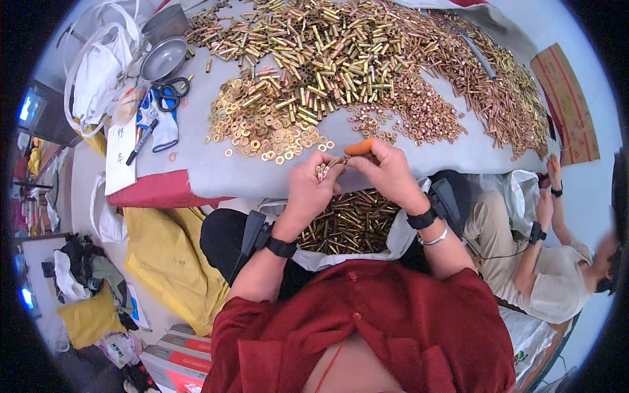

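My left hand (313, 182) is closed over the near edge of the grey-covered table, with several small nuts (322, 171) showing in its curled fingers. My right hand (388, 171), an orange finger cot (359, 148) on its index finger, meets it in a pinch. A small metal fastener, partly hidden by the fingers, shows between the fingertips of both hands. Just beyond lie a heap of flat gold washers (262, 128) and a heap of coppery nuts (426, 108). Below my hands, an open white sack (400, 239) on my lap holds many brass-coloured bolts (347, 223).
Metal sleeves (341, 59) are piled across the back, and thin bolts (498, 105) at the right. Scissors (171, 93), a marker (141, 143), a glove (165, 131) and a metal bowl (164, 60) lie at the left. A co-worker (557, 275) sits at the right.
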The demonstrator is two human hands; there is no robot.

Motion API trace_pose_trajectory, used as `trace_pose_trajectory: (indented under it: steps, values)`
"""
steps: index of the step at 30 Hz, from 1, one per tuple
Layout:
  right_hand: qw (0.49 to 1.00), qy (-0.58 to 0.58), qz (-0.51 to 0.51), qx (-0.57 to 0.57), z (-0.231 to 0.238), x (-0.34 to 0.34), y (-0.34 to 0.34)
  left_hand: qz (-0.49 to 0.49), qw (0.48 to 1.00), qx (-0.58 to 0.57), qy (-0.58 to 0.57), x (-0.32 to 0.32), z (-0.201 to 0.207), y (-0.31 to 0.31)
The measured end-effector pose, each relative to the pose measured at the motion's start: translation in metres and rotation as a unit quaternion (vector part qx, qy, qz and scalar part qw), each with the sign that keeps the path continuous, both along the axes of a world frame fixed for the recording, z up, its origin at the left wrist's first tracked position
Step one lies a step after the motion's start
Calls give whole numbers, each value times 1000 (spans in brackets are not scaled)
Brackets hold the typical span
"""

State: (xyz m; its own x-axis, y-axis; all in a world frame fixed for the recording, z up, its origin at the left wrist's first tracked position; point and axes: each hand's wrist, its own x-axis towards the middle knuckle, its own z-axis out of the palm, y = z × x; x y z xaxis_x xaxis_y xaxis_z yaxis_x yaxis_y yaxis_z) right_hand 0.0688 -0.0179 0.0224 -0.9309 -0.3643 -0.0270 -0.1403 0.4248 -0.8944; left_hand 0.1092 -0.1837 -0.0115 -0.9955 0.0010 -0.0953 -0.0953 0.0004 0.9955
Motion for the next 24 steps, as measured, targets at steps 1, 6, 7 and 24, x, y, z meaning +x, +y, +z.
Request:
trace_pose_trajectory:
  steps: [1,6,7,24]
  values:
    - [1000,-22,-5,-15,-1,0,0,-2,1000,3,27,0,-2,0]
    - [996,83,19,-24,6,1,-1,-28,992,112,-59,-2,5,-6]
    - [990,137,32,-17,6,1,-1,-33,991,119,-46,-3,4,-7]
    - [947,295,45,119,4,2,-6,-4,998,-7,67,2,-6,-1]
